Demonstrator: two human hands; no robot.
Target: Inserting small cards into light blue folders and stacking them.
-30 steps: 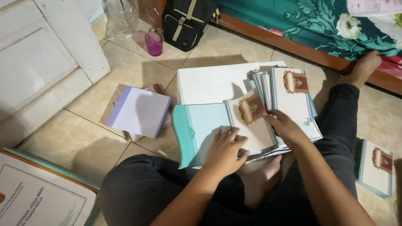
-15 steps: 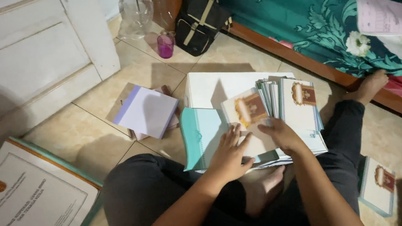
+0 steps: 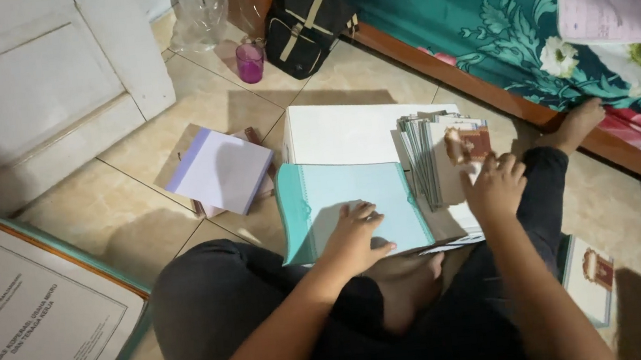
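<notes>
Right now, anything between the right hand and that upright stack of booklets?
Nothing visible. The right hand is already at the stack of booklets, fingers on its front card. The left hand lies flat on the teal folder beside it.

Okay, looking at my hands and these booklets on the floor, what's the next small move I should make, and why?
Probably lift the top booklet off the fanned stack with your right hand: its fingers rest at that stack's edge, while your left hand lies flat on the teal folder, holding it steady.
</notes>
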